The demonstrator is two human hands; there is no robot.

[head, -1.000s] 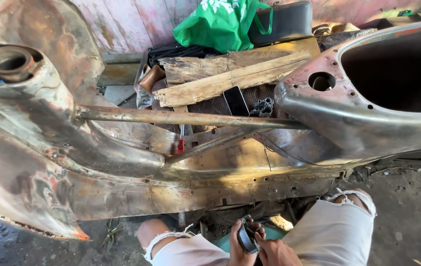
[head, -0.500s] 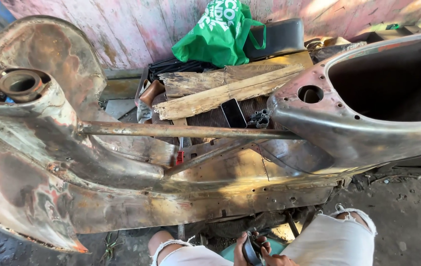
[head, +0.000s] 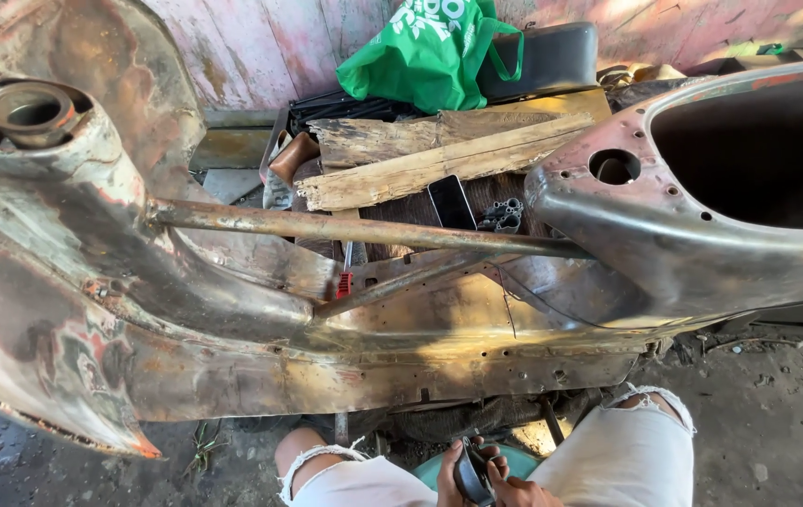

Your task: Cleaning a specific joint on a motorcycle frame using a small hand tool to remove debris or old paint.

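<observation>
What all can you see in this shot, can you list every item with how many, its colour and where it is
scooter frame: one, rusty bare metal, across the middle
steel bar: one, rusty, spanning the frame
wooden planks: two, weathered brown, behind the frame
bag: one, green, top centre by the wall
seat: one, black, beside the bag
phone: one, black, on the planks
left hand: one, bottom centre, on a small dark object
right hand: one, bottom centre, same object
</observation>
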